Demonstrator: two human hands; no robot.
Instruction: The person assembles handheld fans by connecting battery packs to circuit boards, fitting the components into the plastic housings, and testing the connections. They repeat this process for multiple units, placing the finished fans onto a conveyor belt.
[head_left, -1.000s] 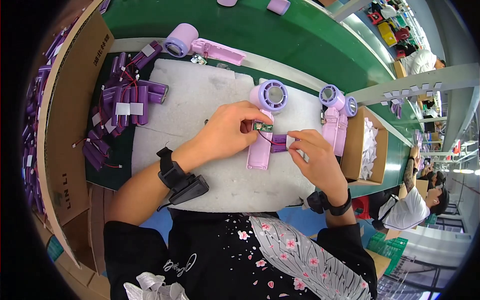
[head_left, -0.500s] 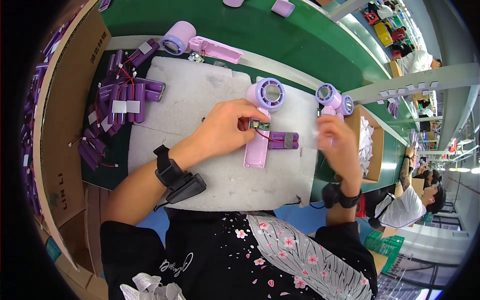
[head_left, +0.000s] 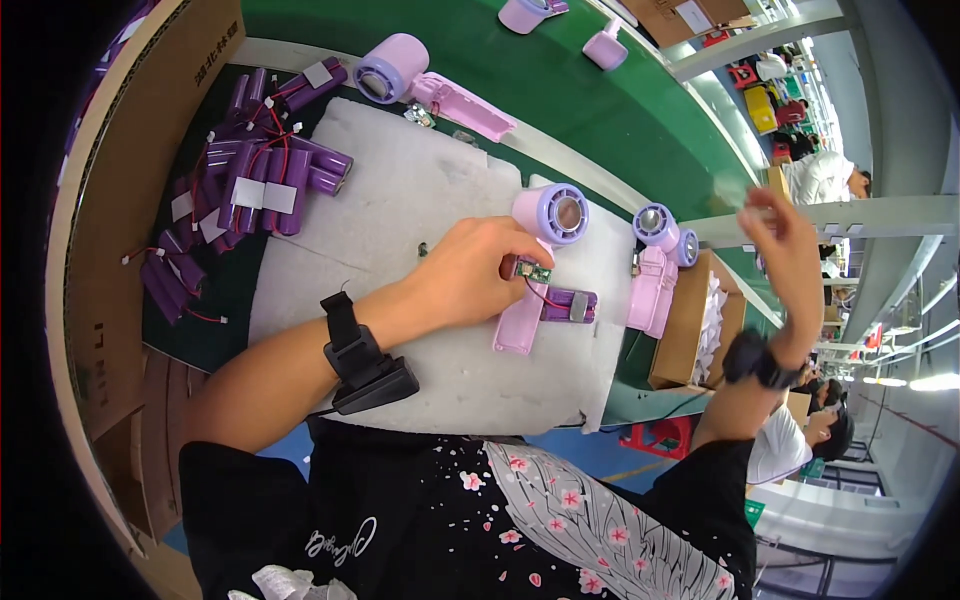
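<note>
On the white foam pad [head_left: 380, 190] lies a pink and purple handheld fan [head_left: 553, 213], its handle shell [head_left: 517, 325] facing up and uncovered. My left hand [head_left: 470, 272] is closed at the top of the handle, thumb and fingertips pinching a small green circuit board [head_left: 533, 270]. A red wire runs from the board to a purple battery pack [head_left: 570, 306] lying beside the handle. High on the right, my right hand [head_left: 785, 240] is raised off the pad near a grey metal rail [head_left: 850, 218]. Its fingers are smeared by motion, so any small thing in them cannot be made out.
Purple battery packs with wires [head_left: 265, 180] are heaped at left, beside a tall cardboard box [head_left: 150, 220]. Another fan [head_left: 392, 70] lies beyond the pad. More fan parts [head_left: 655, 285] and a carton of white pieces [head_left: 685, 325] stand right. Other people sit farther right.
My right hand has moved from beside the battery pack up and right to the rail. My left hand keeps its pinch at the board. The whole view has shifted slightly.
</note>
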